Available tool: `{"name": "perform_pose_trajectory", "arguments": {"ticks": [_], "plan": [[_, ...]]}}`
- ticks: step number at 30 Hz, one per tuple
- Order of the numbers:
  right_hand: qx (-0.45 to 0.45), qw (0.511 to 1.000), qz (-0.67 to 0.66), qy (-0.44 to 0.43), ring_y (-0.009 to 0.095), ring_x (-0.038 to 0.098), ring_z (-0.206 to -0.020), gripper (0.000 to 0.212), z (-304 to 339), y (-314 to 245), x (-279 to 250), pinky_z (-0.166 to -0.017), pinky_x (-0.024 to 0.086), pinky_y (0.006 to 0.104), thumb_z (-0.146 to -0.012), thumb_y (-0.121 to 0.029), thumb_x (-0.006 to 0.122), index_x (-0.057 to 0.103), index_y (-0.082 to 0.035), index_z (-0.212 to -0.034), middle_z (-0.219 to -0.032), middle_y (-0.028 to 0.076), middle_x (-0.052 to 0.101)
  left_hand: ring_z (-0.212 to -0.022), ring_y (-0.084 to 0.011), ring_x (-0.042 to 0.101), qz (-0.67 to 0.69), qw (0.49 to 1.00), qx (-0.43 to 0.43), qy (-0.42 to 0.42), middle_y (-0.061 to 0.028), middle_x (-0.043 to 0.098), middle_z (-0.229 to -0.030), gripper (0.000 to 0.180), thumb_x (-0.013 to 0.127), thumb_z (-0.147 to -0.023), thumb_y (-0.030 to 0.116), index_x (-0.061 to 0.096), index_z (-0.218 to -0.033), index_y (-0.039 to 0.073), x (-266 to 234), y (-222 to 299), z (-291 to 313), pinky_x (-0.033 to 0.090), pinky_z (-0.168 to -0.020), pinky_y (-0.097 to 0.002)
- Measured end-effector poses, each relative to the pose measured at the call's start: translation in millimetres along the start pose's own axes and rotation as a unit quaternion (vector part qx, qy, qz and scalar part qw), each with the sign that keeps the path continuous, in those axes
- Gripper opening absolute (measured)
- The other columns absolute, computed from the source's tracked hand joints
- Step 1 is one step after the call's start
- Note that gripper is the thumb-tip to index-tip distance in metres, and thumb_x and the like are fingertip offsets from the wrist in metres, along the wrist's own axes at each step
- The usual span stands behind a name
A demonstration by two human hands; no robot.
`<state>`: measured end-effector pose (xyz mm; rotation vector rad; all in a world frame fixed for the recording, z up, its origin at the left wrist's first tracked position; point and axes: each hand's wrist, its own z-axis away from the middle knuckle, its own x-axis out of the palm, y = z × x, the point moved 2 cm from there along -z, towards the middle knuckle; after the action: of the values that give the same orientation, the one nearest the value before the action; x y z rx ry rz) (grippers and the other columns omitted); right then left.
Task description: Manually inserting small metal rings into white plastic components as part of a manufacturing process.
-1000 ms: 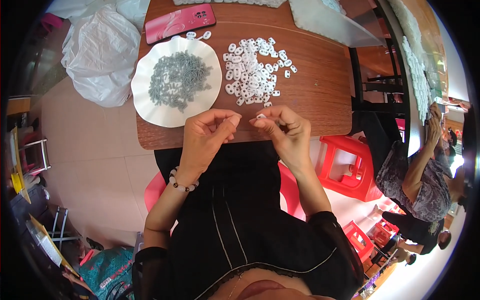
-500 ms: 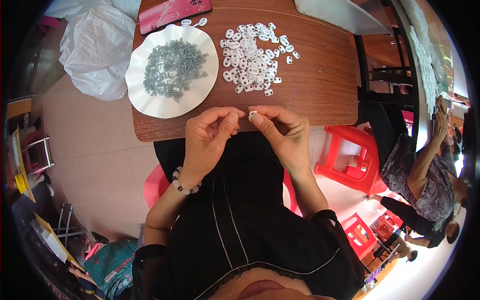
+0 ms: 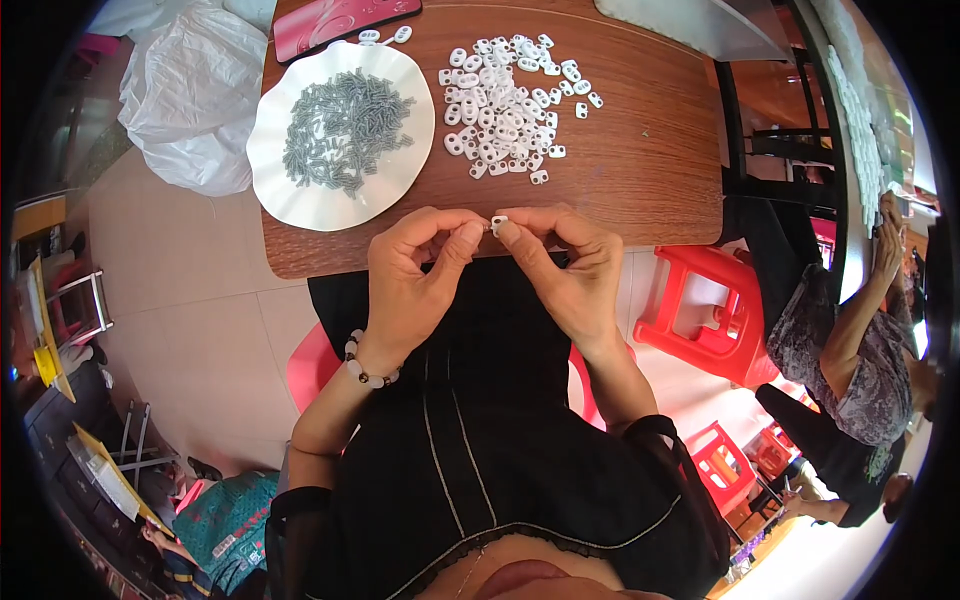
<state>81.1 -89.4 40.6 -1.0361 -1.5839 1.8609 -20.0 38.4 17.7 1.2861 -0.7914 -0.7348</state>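
Over the table's near edge, my right hand pinches a small white two-holed plastic piece between thumb and forefinger. It looks like a cord lock part. My left hand is closed in a pinch right beside it, fingertips almost touching the white piece; what it holds, if anything, is too small to make out. Beyond my left hand stands a white wavy-rimmed plate bearing a heap of small grey coil-like cylinders. Past my right hand lies a loose pile of similar white two-holed pieces.
A pink phone lies behind the plate on the brown wooden table. To the left is a white plastic bag. Red stools stand at the right, near a person working at another table.
My hands have drawn closer together, with the left fingertips now against or very near the white piece. The view has shifted slightly.
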Motion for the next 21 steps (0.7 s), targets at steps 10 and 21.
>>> {"name": "perform_pose_trajectory", "arguments": {"ticks": [10,21], "plan": [[-0.034,0.999,0.042,-0.002,0.011,0.061,-0.063,0.012,-1.3,-4.6,1.3,-0.057,0.048,0.0224,-0.081,-0.004,0.072,0.072,0.000,-0.092,-0.074,0.008,0.066,-0.068,-0.0048,0.054,-0.009,1.000,0.015,0.010,-0.0018,0.061,-0.078,0.011,0.065,-0.090,0.008,0.067,-0.094,-0.003,2.7,-4.0,1.2,0.044,-0.061,-0.0195],[0.041,0.994,-0.098,-0.021,0.007,0.062,-0.068,0.010,-1.0,6.5,4.0,-0.061,0.048,0.0206,-0.084,-0.002,0.069,0.071,0.002,-0.094,-0.078,0.006,0.069,-0.063,-0.0090,0.054,-0.050,0.996,0.051,0.052,-0.0055,0.061,-0.070,0.011,0.067,-0.087,0.005,0.068,-0.092,-0.005,8.1,-4.0,1.2,0.042,-0.057,-0.0221]]}}
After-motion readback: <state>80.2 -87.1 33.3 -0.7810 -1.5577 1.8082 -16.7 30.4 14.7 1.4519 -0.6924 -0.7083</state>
